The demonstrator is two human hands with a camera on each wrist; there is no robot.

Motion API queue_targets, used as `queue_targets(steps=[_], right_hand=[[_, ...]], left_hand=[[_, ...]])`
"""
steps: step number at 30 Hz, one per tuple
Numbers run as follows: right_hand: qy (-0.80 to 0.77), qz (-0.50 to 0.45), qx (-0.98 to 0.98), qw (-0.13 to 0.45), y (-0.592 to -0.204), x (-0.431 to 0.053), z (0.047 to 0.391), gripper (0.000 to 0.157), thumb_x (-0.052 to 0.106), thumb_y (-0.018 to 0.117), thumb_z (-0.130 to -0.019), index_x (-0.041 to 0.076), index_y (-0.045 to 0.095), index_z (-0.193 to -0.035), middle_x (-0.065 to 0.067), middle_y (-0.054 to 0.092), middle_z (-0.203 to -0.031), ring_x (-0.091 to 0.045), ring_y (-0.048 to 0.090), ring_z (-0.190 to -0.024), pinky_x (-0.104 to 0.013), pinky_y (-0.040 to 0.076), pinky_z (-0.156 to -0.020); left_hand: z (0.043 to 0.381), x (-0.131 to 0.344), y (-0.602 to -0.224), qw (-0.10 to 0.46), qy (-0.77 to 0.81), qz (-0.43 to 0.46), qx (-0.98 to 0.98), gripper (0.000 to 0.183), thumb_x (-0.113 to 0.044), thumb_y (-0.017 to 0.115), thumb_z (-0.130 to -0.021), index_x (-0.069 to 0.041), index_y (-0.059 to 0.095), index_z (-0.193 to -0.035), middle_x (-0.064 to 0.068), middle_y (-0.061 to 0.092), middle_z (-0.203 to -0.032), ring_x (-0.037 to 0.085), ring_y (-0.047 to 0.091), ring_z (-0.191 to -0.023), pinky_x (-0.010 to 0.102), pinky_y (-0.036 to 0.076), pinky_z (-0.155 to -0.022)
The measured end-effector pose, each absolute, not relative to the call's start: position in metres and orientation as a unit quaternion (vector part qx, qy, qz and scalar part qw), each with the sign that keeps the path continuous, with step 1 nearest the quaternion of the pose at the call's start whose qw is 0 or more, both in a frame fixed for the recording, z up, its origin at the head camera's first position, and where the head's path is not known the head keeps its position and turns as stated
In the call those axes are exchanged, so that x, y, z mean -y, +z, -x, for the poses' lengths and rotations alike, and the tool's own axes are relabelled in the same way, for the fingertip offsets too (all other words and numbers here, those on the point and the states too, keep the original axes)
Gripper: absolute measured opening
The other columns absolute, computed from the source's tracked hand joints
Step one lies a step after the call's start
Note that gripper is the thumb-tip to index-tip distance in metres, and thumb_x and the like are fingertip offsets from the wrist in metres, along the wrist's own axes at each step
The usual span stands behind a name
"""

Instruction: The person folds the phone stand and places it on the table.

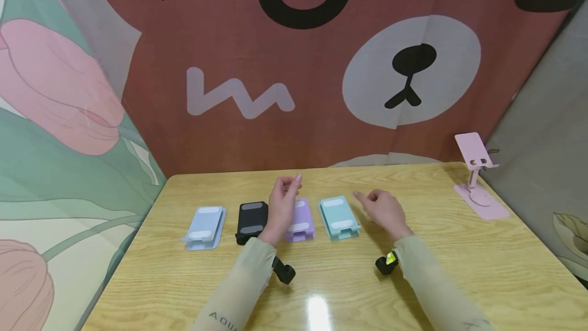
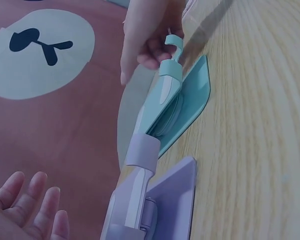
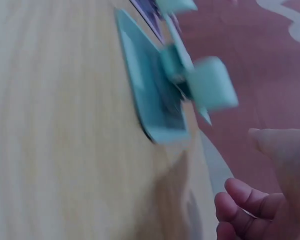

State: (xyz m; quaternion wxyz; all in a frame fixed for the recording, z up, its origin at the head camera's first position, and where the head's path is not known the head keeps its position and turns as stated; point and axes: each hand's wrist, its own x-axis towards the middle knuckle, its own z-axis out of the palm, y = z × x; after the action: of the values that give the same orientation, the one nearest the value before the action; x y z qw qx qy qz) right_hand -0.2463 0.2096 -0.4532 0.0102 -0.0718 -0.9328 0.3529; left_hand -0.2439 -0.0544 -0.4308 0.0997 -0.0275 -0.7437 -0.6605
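My left hand (image 1: 282, 208) hovers over the table between a folded black phone stand (image 1: 251, 218) and a folded purple one (image 1: 300, 223), partly covering both. Its fingers (image 2: 45, 210) are loosely bent and hold nothing in the left wrist view. To the right of a folded teal phone stand (image 1: 339, 216) is my right hand (image 1: 383, 211), thumb toward the stand and other fingers (image 3: 245, 205) loosely curled. Nothing is in its grasp. The teal stand (image 3: 155, 90) appears close by in the right wrist view, apart from the hand.
A folded light blue phone stand (image 1: 205, 228) lies at the left end of the row. At the far right, a pink phone stand (image 1: 478, 178) stands unfolded near the edge of the wooden table (image 1: 349, 290). A curtain with a bear print (image 1: 312, 91) hangs behind the table.
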Motion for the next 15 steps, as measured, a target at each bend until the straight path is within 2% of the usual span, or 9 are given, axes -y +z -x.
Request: queue_targets(steps=[7,11,15], right_hand=[[0.318,0.069,0.943,0.067,-0.436,-0.253,0.249,0.061,0.065,0.051,-0.098,0.006,0.063,-0.095,-0.005,0.062,-0.075,-0.023,0.054,-0.063,-0.036,0.039,-0.053],[0.285,0.083,0.949,0.108,-0.427,-0.281,0.254,0.059,0.065,0.051,-0.098,0.007,0.063,-0.094,-0.006,0.061,-0.074,-0.025,0.054,-0.061,-0.036,0.038,-0.047],[0.259,0.103,0.950,0.144,-0.416,-0.306,0.258,0.057,0.062,0.052,-0.099,0.007,0.063,-0.092,-0.008,0.062,-0.074,-0.027,0.056,-0.063,-0.039,0.039,-0.048]], left_hand=[[0.244,0.057,-0.432,0.090,-0.659,0.024,0.747,0.054,-0.062,0.057,-0.098,-0.012,0.057,-0.116,0.002,0.065,-0.111,0.031,0.060,-0.111,0.043,0.045,-0.096],[0.244,0.058,-0.433,0.088,-0.653,0.018,0.752,0.055,-0.064,0.056,-0.097,-0.012,0.057,-0.117,0.001,0.064,-0.110,0.027,0.060,-0.109,0.042,0.046,-0.096],[0.244,0.058,-0.433,0.087,-0.648,0.013,0.757,0.056,-0.065,0.056,-0.097,-0.013,0.057,-0.116,0.000,0.064,-0.110,0.023,0.060,-0.107,0.042,0.046,-0.096]])
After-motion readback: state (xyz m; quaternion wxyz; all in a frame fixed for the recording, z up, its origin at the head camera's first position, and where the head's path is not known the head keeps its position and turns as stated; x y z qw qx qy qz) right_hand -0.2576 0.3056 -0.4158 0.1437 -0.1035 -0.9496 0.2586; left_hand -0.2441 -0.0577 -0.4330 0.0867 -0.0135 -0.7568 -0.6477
